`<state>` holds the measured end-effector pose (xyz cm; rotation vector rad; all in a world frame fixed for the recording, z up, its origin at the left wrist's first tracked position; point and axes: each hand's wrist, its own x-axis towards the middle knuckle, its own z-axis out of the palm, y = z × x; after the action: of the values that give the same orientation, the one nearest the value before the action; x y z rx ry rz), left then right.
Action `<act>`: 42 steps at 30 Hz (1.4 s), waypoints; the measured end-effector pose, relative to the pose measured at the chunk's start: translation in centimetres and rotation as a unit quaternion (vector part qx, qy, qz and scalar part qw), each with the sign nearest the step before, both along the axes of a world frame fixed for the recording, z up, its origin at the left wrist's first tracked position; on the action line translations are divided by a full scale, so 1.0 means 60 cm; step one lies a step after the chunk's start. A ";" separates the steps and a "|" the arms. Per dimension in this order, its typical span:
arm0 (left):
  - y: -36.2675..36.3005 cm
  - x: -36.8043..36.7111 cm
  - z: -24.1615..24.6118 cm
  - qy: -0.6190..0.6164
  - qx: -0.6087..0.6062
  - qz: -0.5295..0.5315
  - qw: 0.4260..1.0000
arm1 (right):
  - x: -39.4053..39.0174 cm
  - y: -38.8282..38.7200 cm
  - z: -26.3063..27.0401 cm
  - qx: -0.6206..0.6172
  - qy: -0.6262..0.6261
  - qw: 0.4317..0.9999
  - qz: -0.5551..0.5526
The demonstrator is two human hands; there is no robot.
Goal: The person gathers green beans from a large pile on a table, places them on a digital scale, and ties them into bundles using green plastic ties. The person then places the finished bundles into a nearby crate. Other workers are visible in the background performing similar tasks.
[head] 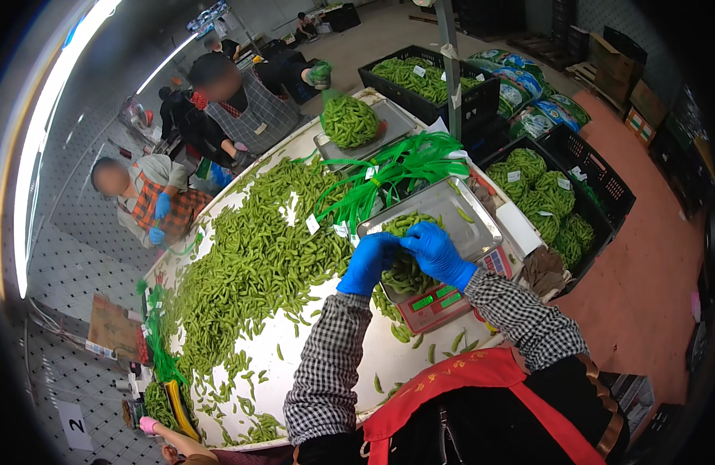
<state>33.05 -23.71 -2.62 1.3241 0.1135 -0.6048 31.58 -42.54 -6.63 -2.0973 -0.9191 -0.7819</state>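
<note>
Both my hands wear blue gloves and meet above a digital scale [436,308] with a steel tray [479,226]. A net bag of green pea pods [410,276] rests on the tray. My left hand [366,264] and my right hand [438,250] pinch the bag's top, fingertips almost touching. The gloves hide the gathered net between them. A few loose pods [465,215] lie on the tray behind my right hand. Just beyond the tray is a bundle of green net bags [392,160] with white tags.
A broad heap of pods [258,256] covers much of the white table [282,372]. Opposite, a person [250,110] lifts a filled net bag [350,121] over another scale tray [392,119]. Black crates [610,197] hold tagged bags at right. A metal post [450,70] rises behind.
</note>
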 end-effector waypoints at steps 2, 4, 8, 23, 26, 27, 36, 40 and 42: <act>-0.012 0.001 -0.004 -0.114 0.087 0.017 0.990 | 0.002 0.010 -0.001 0.118 0.095 0.987 0.051; -0.029 0.000 -0.007 -0.174 0.142 0.036 0.974 | 0.005 0.013 -0.004 0.215 0.177 0.958 0.068; -0.046 0.009 -0.027 -0.255 0.225 0.077 0.937 | 0.019 0.011 -0.011 0.339 0.357 0.868 0.062; -0.042 0.014 -0.059 -0.287 0.124 0.084 0.946 | 0.030 -0.015 0.029 0.448 0.449 0.761 0.135; -0.037 0.010 -0.075 -0.392 0.220 0.057 0.891 | 0.036 -0.018 0.048 0.404 0.449 0.789 0.108; -0.039 0.007 -0.072 -0.433 0.273 0.041 0.858 | 0.034 -0.019 0.054 0.365 0.437 0.818 0.083; -0.060 -0.022 -0.043 -0.377 0.179 0.054 0.907 | 0.023 -0.010 0.132 0.310 0.270 0.907 0.087; -0.060 -0.030 -0.092 -0.460 0.278 0.069 0.840 | 0.031 -0.018 0.101 0.253 0.167 0.950 0.072; -0.073 -0.033 -0.083 -0.557 0.311 0.077 0.766 | 0.032 -0.026 0.101 0.246 0.182 0.948 0.084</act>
<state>31.08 -28.10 -7.58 2.1055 -0.6053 0.4955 33.50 -44.11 -0.57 -1.6226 -0.6114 -0.4522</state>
